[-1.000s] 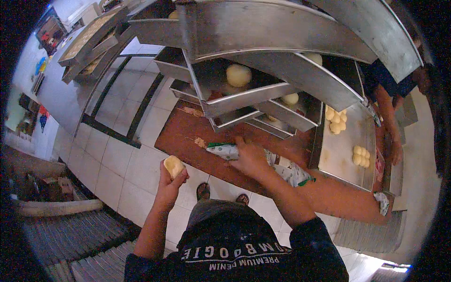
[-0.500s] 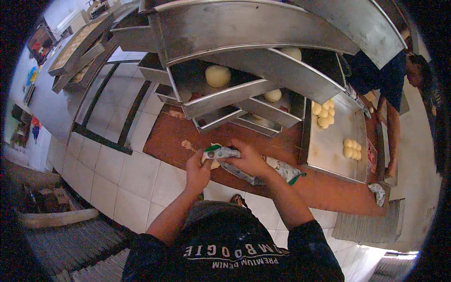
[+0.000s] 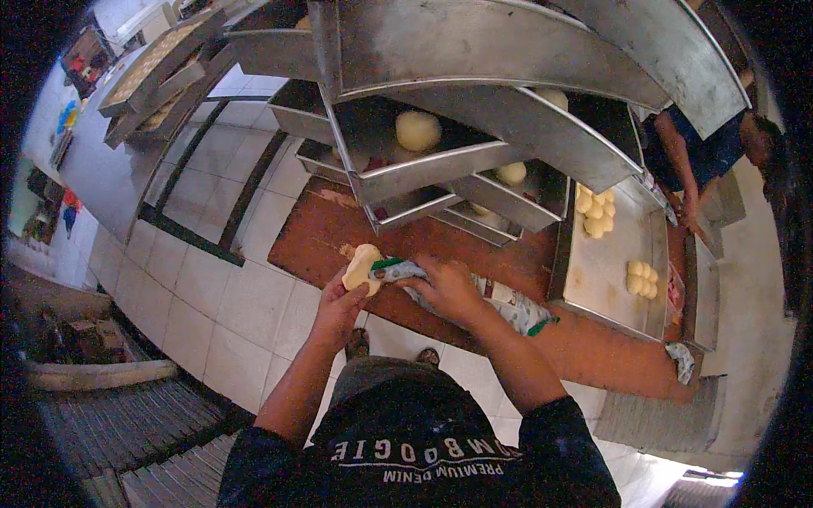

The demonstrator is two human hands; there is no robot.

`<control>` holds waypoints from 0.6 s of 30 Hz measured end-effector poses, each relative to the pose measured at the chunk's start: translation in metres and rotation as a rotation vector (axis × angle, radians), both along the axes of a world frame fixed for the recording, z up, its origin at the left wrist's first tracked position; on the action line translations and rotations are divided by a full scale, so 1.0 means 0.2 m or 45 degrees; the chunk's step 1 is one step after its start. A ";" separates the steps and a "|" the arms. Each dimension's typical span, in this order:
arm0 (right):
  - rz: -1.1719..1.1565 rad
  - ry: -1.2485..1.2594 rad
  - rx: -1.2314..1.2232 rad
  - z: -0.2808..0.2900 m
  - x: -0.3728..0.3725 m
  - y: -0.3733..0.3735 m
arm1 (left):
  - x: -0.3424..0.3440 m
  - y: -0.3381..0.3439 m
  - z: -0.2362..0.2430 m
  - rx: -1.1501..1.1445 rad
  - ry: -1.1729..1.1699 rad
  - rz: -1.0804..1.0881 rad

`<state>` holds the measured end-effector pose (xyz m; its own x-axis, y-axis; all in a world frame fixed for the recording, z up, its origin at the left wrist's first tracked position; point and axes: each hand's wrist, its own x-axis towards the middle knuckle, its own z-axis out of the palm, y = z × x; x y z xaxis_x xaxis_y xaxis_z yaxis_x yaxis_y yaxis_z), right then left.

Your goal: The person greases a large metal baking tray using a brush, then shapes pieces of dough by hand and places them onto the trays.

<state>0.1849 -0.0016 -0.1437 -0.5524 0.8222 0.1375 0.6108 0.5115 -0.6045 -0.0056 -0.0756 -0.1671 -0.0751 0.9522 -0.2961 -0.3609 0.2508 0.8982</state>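
A flattened, pale piece of dough [image 3: 362,267] rests in the fingers of my left hand [image 3: 335,306], held up above the near edge of the brown table [image 3: 315,222]. My right hand [image 3: 450,292] grips a white and green plastic packet [image 3: 396,271], its green end touching or just over the dough. The packet's opening is too small to make out. Beyond my right wrist lies more white and green plastic [image 3: 521,310] on the table; my arm hides whether it belongs to the same packet.
Stacked metal trays [image 3: 440,173] stand crosswise ahead, some with dough balls [image 3: 418,130]. At right, a shallow metal tray [image 3: 603,275] holds clustered dough balls [image 3: 595,212]. Crumpled plastic [image 3: 679,360] lies at the table's right end. Another person's arm [image 3: 684,173] reaches in at far right.
The dough has come out from behind the packet and now shows flat in my left hand. My left hand has moved slightly left and down; the view has shifted a little.
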 end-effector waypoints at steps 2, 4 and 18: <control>0.028 0.017 0.088 0.02 0.00 0.00 | 0.04 0.00 0.00 0.063 -0.005 -0.004; 0.008 -0.059 0.047 0.01 0.01 0.00 | 0.06 0.00 0.02 0.159 -0.004 -0.038; -0.037 -0.084 0.335 0.19 -0.02 -0.08 | -0.07 -0.10 0.20 0.280 -0.318 -0.007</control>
